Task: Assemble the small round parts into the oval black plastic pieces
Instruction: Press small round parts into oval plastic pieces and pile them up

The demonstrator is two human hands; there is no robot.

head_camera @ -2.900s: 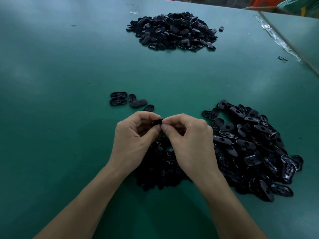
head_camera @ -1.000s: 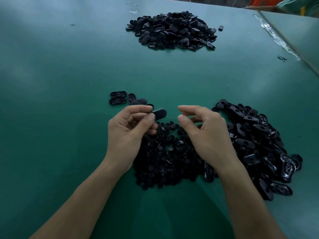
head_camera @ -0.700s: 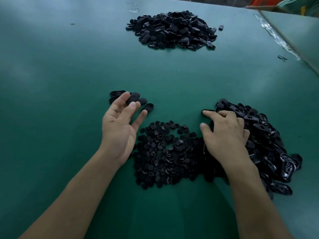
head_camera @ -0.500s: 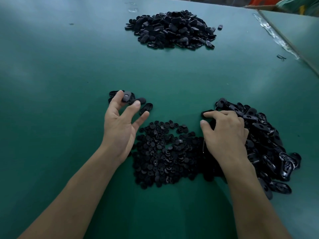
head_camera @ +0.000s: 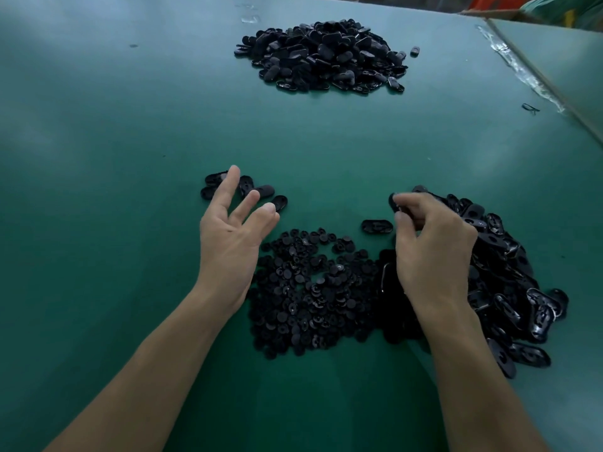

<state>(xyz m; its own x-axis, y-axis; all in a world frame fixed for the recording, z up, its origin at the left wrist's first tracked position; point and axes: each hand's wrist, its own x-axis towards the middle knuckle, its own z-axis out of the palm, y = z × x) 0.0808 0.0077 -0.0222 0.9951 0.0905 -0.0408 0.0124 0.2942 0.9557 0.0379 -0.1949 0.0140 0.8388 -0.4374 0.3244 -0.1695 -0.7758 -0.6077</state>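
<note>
Evidently the step in hand is fetching parts for one assembly: the right hand (head_camera: 434, 249) pinches an oval black piece (head_camera: 392, 205) between thumb and fingertips at the edge of the oval pile (head_camera: 509, 282), just right of the heap of small round parts (head_camera: 303, 288). The left hand (head_camera: 231, 236) hovers open, fingers spread, above a few loose ovals (head_camera: 266, 190) beyond that heap's left side. Next, I judge, it must pinch one round part and seat it squarely in the oval. No brand or writing is legible.
</note>
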